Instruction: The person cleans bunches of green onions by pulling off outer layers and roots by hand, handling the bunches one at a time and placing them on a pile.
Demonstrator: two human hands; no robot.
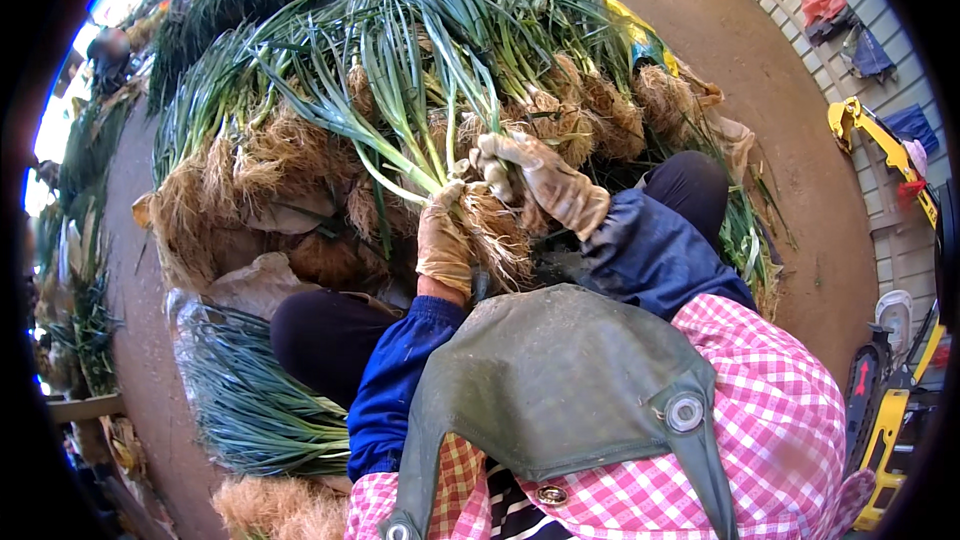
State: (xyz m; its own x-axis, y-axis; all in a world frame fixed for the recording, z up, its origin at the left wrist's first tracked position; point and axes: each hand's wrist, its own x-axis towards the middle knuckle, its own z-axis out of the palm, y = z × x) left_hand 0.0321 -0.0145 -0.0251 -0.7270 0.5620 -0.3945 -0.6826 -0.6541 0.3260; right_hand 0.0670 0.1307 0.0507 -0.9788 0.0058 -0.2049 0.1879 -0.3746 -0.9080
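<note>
My left hand [443,240], in a soiled tan glove, is closed around the lower stalks of a few green onions [422,162]. Their pale, shaggy roots [496,235] hang to the right of that hand, and the leaves point away from me. Just right of the held stalks is my gloved right hand [548,182], fingers curled. A green onion stalk [491,108] runs down to its fingertips, where the glove hides the grip. Directly beyond both hands lies a large heap of green onions [330,60], with bushy roots facing me.
A bundle of green onions [265,400] lies on plastic sheeting by my left knee. A yellow and blue bag [640,35] sits at the heap's right end. Brown floor [800,180] stretches right towards a pale wall and a yellow toy-like excavator [880,145]. More onions are piled far left.
</note>
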